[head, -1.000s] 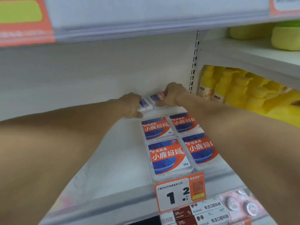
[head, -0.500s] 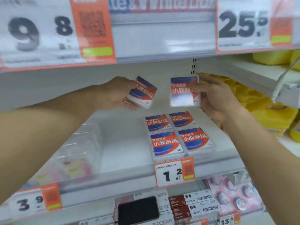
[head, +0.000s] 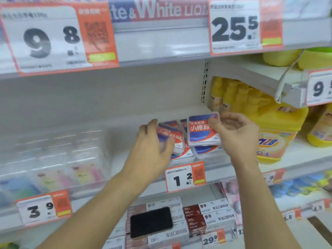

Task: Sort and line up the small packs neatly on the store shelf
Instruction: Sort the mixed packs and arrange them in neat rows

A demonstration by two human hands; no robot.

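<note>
Both hands were up at the middle shelf, head view only. Left hand (head: pixel 152 148) gripped one small pack (head: pixel 169 139), fingers curled over its left edge, pack tilted and blurred with motion. Right hand (head: pixel 233 135) pinched a second pack (head: pixel 203 130) by its right edge, thumb on the face, label toward the camera, held roughly upright. The two held packs were close together, nearly side by side; whether they touched, I could not tell.

Beneath them, packs lying flat on the shelf (head: pixel 125 159) showed only in part: a front-left pack (head: pixel 185 153) and a front-right pack (head: pixel 206 150), just behind the 1.2 price tag (head: pixel 185 176). How many lay further back was hidden by the hands.

Judgement on progress: partway. The flat packs at the front looked squared in two columns, so some lining up was done. Two packs remained in hand, not yet set down; they seemed bound for the tops of the front columns or the row behind.

Nearby: yellow detergent bottles (head: pixel 269 126) to the right, a black phone (head: pixel 150 221) resting on boxes on the shelf below.
</note>
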